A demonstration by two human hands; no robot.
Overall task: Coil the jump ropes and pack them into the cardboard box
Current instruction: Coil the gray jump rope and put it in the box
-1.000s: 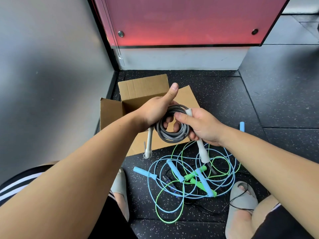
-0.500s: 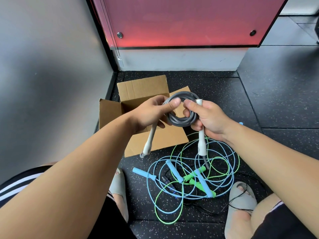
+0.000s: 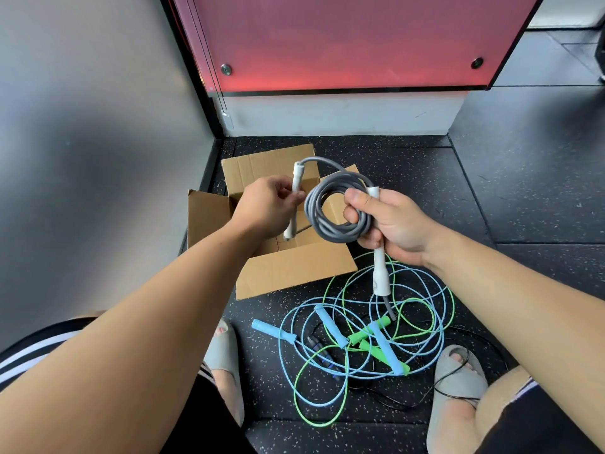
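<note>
Fingers, left hand [image 3: 268,208]: curled round white handle [image 3: 297,181].
Fingers, right hand [image 3: 397,224]: gripping grey rope coil [image 3: 322,221], frame centre, above cardboard box [image 3: 294,267].

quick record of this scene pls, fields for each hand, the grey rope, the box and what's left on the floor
left hand: grips one white handle, cord end up
right hand: grips the grey coil and the second white handle, which points down
cardboard box: open, flaps out, on the floor
loose ropes: blue rope and green rope tangled on the floor, uncoiled
</note>
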